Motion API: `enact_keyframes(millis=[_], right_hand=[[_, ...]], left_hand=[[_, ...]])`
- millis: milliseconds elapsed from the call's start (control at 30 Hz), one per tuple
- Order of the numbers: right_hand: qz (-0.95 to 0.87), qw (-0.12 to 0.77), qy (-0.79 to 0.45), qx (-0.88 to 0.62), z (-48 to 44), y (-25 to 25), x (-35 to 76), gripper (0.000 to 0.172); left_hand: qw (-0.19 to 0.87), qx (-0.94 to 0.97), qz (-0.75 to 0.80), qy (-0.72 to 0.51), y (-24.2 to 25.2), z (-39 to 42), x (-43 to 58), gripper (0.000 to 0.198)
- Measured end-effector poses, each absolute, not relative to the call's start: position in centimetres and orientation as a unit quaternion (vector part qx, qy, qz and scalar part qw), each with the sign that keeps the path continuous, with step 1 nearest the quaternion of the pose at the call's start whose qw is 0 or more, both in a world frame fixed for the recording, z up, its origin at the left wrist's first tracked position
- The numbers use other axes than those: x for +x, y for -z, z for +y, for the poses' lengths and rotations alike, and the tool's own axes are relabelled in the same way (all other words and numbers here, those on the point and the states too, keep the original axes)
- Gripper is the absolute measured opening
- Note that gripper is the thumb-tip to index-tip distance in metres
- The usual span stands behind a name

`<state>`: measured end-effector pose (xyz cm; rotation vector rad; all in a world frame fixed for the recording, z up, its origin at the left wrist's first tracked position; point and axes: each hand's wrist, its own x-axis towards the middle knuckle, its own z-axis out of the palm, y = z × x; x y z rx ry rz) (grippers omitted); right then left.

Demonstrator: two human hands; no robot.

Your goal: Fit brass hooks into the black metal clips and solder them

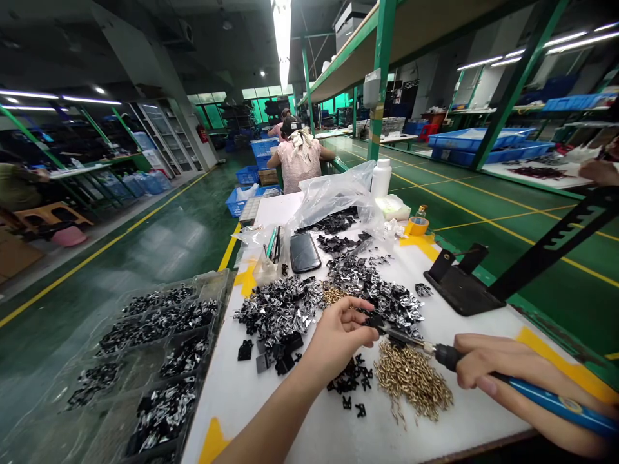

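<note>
My left hand (341,335) is closed in a pinch on a small black plastic part (374,322) above the middle of the white table (271,425). In my right hand (512,367) is a screwdriver (447,356) with a blue handle and black nose. Its metal shaft points left and its tip meets the black part; the exact contact is too small to make out. Below the shaft lies a heap of small gold screws (411,380). Loose black parts (351,377) lie beside them. Behind my left hand are piles of black-and-silver clip-like pieces (285,306).
A clear compartment tray (130,361) of similar pieces stands at the left. A phone (304,252), plastic bag (333,200), white bottle (381,178) and tape roll (416,225) sit farther back. A black slotted metal stand (532,264) rises at the right. Ahead sits another person (300,161).
</note>
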<state>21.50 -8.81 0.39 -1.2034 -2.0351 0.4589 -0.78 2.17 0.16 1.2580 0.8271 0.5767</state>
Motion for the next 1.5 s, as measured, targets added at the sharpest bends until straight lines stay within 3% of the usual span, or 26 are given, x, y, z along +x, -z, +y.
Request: enact_keyframes(millis=[367, 500, 867, 1500], right_hand=[[-0.842, 0.285, -0.097, -0.448, -9.3, -0.7, 22.3, 0.019], [-0.817, 0.301, -0.056, -0.489, -10.0, -0.4, 22.7, 0.019], [-0.865, 0.225, -0.042, -0.446, -9.5, -0.9, 22.6, 0.021], [-0.854, 0.273, -0.096, -0.432, -9.4, -0.9, 22.5, 0.018]], left_hand=[[0.679, 0.583, 0.37, -0.25, 0.1, 1.9, -0.7, 0.027], [0.673, 0.588, 0.361, -0.266, 0.5, 2.1, -0.9, 0.026], [0.657, 0.597, 0.372, -0.272, 0.1, 2.2, -0.8, 0.025], [0.69, 0.59, 0.334, -0.254, -0.1, 2.6, -1.5, 0.024]])
